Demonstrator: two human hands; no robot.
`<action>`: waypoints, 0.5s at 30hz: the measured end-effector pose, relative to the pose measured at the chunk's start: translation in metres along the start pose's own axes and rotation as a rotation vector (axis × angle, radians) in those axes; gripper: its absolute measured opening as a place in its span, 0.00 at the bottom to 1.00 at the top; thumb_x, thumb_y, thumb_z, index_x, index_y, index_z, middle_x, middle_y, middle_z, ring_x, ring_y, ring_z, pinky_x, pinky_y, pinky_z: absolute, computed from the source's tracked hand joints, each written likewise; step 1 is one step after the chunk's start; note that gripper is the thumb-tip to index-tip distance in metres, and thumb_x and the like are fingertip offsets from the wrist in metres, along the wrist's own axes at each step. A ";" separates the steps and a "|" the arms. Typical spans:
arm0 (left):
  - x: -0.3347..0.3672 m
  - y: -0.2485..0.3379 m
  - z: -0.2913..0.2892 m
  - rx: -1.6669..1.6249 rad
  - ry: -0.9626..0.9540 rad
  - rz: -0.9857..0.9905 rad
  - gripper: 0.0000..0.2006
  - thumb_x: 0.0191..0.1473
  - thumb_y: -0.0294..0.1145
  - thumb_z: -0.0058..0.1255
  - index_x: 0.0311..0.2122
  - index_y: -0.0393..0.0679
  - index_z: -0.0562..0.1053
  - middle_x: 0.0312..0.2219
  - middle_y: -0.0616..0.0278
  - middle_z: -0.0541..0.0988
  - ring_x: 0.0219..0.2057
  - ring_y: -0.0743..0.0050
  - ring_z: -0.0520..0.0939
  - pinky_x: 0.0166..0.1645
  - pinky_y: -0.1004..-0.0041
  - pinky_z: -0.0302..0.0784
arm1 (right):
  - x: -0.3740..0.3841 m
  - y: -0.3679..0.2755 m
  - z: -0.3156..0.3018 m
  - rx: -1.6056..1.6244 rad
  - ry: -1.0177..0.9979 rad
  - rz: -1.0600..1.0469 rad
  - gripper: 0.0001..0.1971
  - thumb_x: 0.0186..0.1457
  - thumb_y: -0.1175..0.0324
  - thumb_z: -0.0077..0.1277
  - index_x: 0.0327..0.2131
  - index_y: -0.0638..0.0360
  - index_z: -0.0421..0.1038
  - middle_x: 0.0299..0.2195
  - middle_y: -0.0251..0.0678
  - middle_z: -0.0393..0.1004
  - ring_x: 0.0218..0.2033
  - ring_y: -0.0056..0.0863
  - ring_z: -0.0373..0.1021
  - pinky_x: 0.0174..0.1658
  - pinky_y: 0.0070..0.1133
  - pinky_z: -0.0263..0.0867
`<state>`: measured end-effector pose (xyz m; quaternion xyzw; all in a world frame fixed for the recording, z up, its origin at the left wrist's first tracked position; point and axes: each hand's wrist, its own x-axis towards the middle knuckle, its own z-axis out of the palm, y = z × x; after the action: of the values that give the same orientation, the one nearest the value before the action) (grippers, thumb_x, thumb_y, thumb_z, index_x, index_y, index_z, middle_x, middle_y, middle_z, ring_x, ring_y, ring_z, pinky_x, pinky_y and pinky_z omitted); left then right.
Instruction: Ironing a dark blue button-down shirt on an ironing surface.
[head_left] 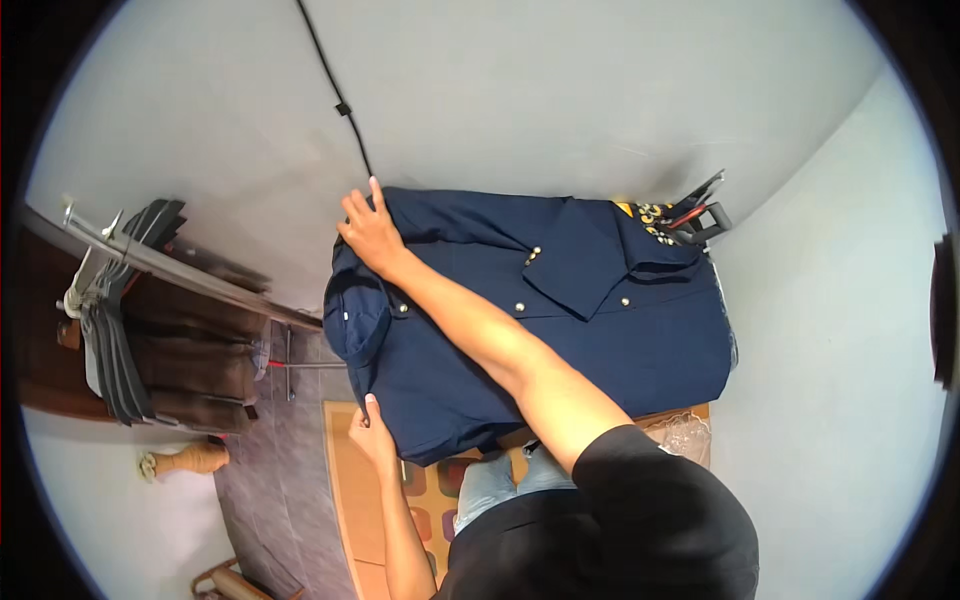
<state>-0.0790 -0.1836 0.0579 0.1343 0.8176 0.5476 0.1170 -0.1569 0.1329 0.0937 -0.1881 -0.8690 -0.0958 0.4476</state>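
Note:
A navy blue jacket (450,360) with gold-coloured buttons lies spread before me, its collar end at the left. One sleeve is folded across its front, and yellow-and-white trim shows near the far right end. My right hand (373,235) reaches across to the far shoulder, with bent fingers gripping the cloth at the edge and one finger stretched out. At the near shoulder, my left hand (373,440) pinches the jacket's edge, thumb uppermost; its other fingers are partly hidden. The open collar (358,318) lies between my hands. Whatever supports the jacket is mostly covered.
A metal rail (190,270) with dark hangers (115,350) and brown garments stands at the left. A black cable (343,108) runs down the grey wall behind the jacket. Black-and-red handled items (705,215) stand at the far right corner. Clear plastic (685,437) lies at the near right.

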 end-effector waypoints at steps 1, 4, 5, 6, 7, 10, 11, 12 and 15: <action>0.007 -0.007 0.004 0.068 0.007 0.003 0.21 0.65 0.42 0.53 0.30 0.30 0.78 0.19 0.65 0.76 0.22 0.82 0.71 0.29 0.71 0.69 | -0.004 0.004 -0.003 -0.034 -0.080 0.020 0.05 0.48 0.68 0.55 0.29 0.55 0.80 0.44 0.43 0.71 0.59 0.42 0.63 0.70 0.57 0.42; 0.024 -0.026 0.009 0.383 -0.078 0.000 0.21 0.62 0.45 0.55 0.33 0.30 0.79 0.20 0.55 0.78 0.22 0.71 0.76 0.32 0.64 0.72 | -0.037 0.008 -0.022 0.115 -0.134 0.122 0.11 0.45 0.70 0.61 0.36 0.55 0.81 0.46 0.43 0.71 0.58 0.42 0.62 0.69 0.60 0.36; 0.026 -0.039 -0.004 0.389 -0.056 -0.019 0.21 0.62 0.45 0.55 0.33 0.30 0.79 0.20 0.55 0.78 0.22 0.71 0.76 0.32 0.64 0.72 | -0.045 -0.008 -0.041 0.256 -0.066 0.134 0.12 0.45 0.70 0.62 0.37 0.54 0.81 0.46 0.41 0.71 0.57 0.40 0.64 0.69 0.60 0.36; 0.028 -0.050 -0.017 0.454 0.014 0.035 0.21 0.61 0.45 0.56 0.33 0.31 0.79 0.21 0.51 0.79 0.23 0.64 0.78 0.33 0.62 0.72 | -0.051 -0.019 -0.071 0.363 -0.050 0.192 0.13 0.46 0.69 0.63 0.38 0.52 0.81 0.45 0.37 0.72 0.55 0.38 0.65 0.69 0.59 0.38; 0.028 -0.054 -0.021 0.511 0.072 0.098 0.21 0.60 0.46 0.57 0.34 0.31 0.79 0.22 0.48 0.80 0.25 0.57 0.81 0.35 0.59 0.73 | -0.065 -0.014 -0.104 0.453 -0.033 0.252 0.13 0.46 0.67 0.63 0.39 0.50 0.81 0.44 0.33 0.72 0.54 0.36 0.66 0.68 0.59 0.39; 0.033 -0.062 -0.009 0.478 0.039 0.045 0.19 0.58 0.45 0.58 0.36 0.34 0.78 0.25 0.49 0.81 0.29 0.48 0.82 0.38 0.56 0.73 | -0.128 0.055 -0.181 0.283 -0.133 0.398 0.08 0.48 0.61 0.64 0.33 0.49 0.82 0.40 0.28 0.73 0.50 0.32 0.68 0.67 0.58 0.39; 0.035 -0.071 -0.008 0.491 0.049 0.035 0.18 0.58 0.43 0.59 0.39 0.35 0.78 0.26 0.51 0.82 0.31 0.49 0.81 0.39 0.56 0.74 | -0.154 0.078 -0.193 0.207 -0.253 0.462 0.15 0.47 0.56 0.66 0.37 0.52 0.82 0.44 0.33 0.72 0.54 0.36 0.65 0.68 0.60 0.37; 0.031 -0.068 -0.003 0.489 0.048 0.028 0.18 0.58 0.43 0.59 0.39 0.35 0.78 0.26 0.51 0.82 0.31 0.49 0.81 0.39 0.56 0.74 | -0.170 0.097 -0.208 0.090 -0.331 0.521 0.18 0.47 0.54 0.67 0.39 0.53 0.82 0.48 0.36 0.70 0.58 0.39 0.62 0.68 0.60 0.35; 0.021 -0.036 0.011 0.482 0.120 0.052 0.17 0.56 0.39 0.60 0.45 0.38 0.75 0.33 0.53 0.81 0.40 0.51 0.80 0.46 0.57 0.73 | -0.231 0.150 -0.224 -0.232 -0.485 0.412 0.26 0.45 0.49 0.67 0.45 0.55 0.81 0.59 0.44 0.64 0.69 0.46 0.50 0.68 0.63 0.29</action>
<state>-0.0984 -0.1795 0.0192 0.1464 0.9263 0.3465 0.0185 0.1931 0.1388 0.0356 -0.4269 -0.8771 -0.0540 0.2135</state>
